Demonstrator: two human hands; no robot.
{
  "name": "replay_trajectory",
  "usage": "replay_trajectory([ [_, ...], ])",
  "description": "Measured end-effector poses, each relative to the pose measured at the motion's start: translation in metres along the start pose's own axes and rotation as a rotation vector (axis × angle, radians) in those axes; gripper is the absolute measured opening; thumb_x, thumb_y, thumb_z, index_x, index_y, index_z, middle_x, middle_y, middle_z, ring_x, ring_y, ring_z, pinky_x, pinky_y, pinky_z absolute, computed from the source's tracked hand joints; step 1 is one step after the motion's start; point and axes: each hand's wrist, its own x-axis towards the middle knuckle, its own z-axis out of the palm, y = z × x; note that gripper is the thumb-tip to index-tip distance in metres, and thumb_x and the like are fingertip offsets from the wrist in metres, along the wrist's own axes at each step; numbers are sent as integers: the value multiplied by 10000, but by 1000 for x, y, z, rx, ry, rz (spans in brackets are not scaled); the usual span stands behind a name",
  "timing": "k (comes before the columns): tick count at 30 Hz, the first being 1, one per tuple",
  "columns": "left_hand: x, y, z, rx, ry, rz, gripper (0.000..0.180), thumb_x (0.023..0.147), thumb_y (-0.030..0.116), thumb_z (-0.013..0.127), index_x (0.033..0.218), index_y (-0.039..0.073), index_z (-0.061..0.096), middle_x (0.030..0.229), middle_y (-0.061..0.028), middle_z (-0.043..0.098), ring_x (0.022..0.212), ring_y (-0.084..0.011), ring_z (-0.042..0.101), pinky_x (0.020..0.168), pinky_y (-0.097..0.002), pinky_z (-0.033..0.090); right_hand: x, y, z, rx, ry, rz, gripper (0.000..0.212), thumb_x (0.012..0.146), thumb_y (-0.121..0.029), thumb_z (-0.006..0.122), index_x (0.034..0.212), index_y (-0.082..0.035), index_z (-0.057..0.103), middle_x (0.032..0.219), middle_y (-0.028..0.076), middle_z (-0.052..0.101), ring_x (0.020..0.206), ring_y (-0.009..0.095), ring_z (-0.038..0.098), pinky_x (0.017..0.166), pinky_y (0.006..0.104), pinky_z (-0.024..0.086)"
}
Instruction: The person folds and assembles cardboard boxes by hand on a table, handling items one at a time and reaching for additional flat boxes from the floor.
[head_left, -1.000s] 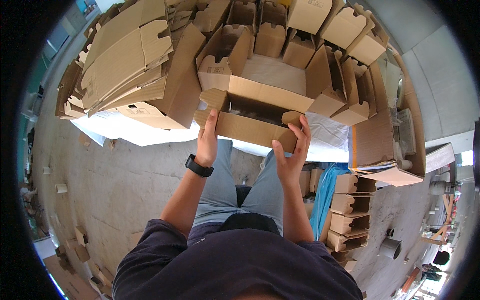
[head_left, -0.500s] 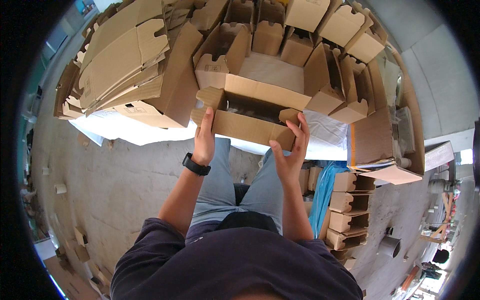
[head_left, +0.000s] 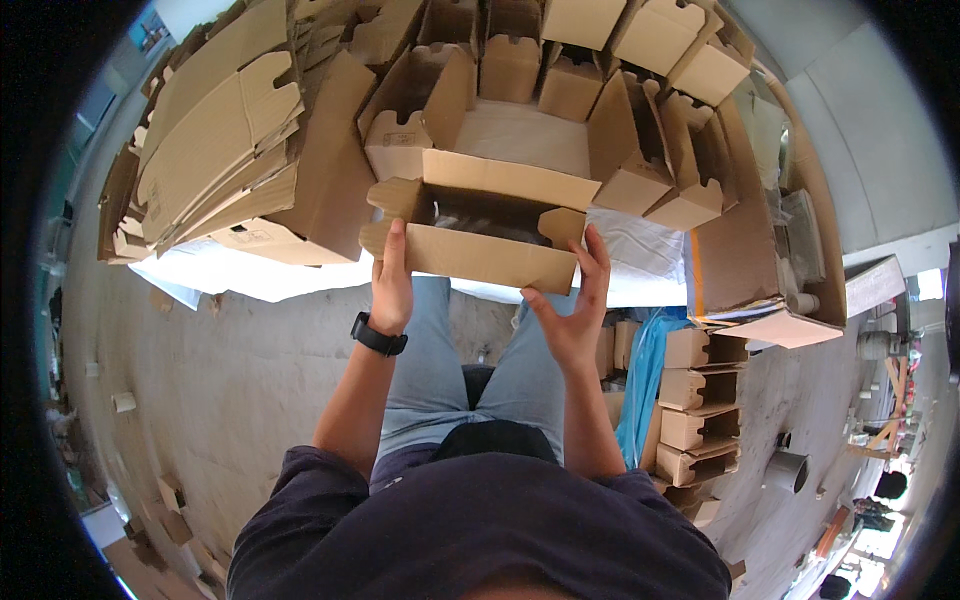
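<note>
An open cardboard box (head_left: 480, 256), long and narrow, is held level in front of me at the table's near edge. Its long back panel stands up, and notched flaps show at both ends. My left hand (head_left: 393, 292) grips the left end, thumb along the front wall, with the fingers mostly hidden behind the box. At the right end, my right hand (head_left: 573, 318) has its thumb at the lower front edge and its fingers around the corner. Inside the box the floor is dark, with a pale patch that I cannot make out.
Flattened cardboard sheets (head_left: 215, 140) are piled at the left. Several formed boxes (head_left: 628, 135) stand on the white-covered table (head_left: 525, 138) beyond. A large carton (head_left: 735, 255) is on the right. Below it, more boxes (head_left: 685, 390) are stacked beside a blue plastic sheet (head_left: 640, 385).
The whole scene has shifted slightly left in the picture, apparently with my head. Both hands keep much the same hold on the box.
</note>
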Motion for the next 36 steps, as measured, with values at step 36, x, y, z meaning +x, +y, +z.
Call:
replay_trajectory([
  [36, 7, -7, -14, 102, -120, 91, 489, 968, 367, 427, 1278, -10, 434, 1231, -77, 499, 1111, -162, 465, 962, -274, 355, 56, -35, -52, -559, -464, -444, 323, 715, 70, 533, 957, -145, 532, 1263, 17, 505, 1296, 212, 371, 1075, 488, 255],
])
